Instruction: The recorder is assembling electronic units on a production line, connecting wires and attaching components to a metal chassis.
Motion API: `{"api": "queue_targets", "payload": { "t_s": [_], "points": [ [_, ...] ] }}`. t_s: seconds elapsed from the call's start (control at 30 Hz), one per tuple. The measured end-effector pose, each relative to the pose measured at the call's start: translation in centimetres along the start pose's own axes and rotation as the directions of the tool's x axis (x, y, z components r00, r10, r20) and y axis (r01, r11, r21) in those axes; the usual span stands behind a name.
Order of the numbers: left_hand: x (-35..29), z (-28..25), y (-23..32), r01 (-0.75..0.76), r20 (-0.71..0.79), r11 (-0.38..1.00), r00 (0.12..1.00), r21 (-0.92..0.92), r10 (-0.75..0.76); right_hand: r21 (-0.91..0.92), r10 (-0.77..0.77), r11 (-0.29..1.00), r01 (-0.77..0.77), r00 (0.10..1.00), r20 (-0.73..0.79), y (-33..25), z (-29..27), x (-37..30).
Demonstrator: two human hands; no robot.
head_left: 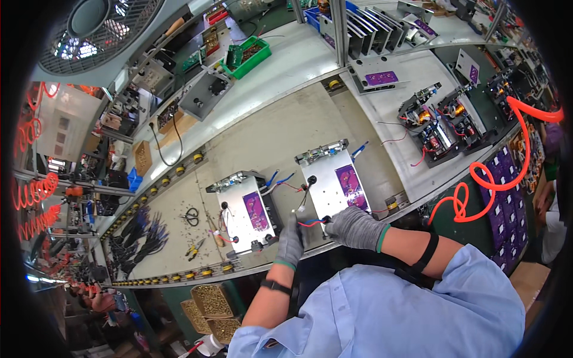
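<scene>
Both my hands wear grey knit gloves with green cuffs. My left hand [290,241], fingers pressed together, pinches the end of red and blue wires [311,223] at the near left corner of a white metal panel [322,191]. The wires run to a black grommet [326,219] on that panel, where the fingertips of my right hand [357,227] are closed, partly hiding it. A purple circuit board [351,187] lies on the panel, and a metal bracket assembly [322,152] stands along its far edge. Left of my left hand sits a similar panel unit [236,209].
Pliers [195,249], a dark cable bundle [140,238] and scattered small parts lie left on the bench [262,137]. Roller strips [180,170] edge it. More units [427,128] stand at right, beside a coiled orange air hose [498,186]. Trays of brass fasteners [212,300] are below.
</scene>
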State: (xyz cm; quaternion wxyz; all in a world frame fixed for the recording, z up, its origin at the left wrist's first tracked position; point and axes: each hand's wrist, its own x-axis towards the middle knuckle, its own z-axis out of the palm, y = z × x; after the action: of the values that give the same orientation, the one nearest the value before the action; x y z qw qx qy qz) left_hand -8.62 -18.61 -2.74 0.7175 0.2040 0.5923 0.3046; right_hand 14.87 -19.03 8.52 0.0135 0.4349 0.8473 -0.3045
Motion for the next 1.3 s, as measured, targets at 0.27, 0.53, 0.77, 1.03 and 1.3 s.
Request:
{"api": "queue_targets", "payload": {
  "t_s": [0.27,0.53,0.77,1.03,1.3],
  "points": [
    [-12.8,-6.0,11.9,-0.358,-0.092,0.469,0.708,0.807,0.7,-0.011,0.065,0.998,-0.066,0.997,-0.038,-0.6,-0.1,-0.4],
    [-0.8,-18.9,14.3,-0.078,-0.02,0.109,0.717,0.991,0.696,-0.115,0.16,0.98,-0.163,0.986,-0.036,-0.6,1.4,0.7],
    [-0.3,-17.0,10.2,-0.267,-0.309,0.739,0.781,0.619,0.542,-0.124,0.13,0.98,-0.152,0.976,-0.173,-1.0,0.8,0.7],
    [4.4,-21.2,6.2,-0.258,-0.204,0.655,0.815,0.71,0.542,-0.211,0.26,0.939,-0.272,0.962,-0.081,-3.6,0.6,1.0],
    [-1.4,-24.1,6.7,-0.325,-0.218,0.942,0.917,0.081,0.335,-0.102,-0.03,0.995,-0.007,0.933,-0.358,-10.5,3.5,-1.2]
  ]
}}
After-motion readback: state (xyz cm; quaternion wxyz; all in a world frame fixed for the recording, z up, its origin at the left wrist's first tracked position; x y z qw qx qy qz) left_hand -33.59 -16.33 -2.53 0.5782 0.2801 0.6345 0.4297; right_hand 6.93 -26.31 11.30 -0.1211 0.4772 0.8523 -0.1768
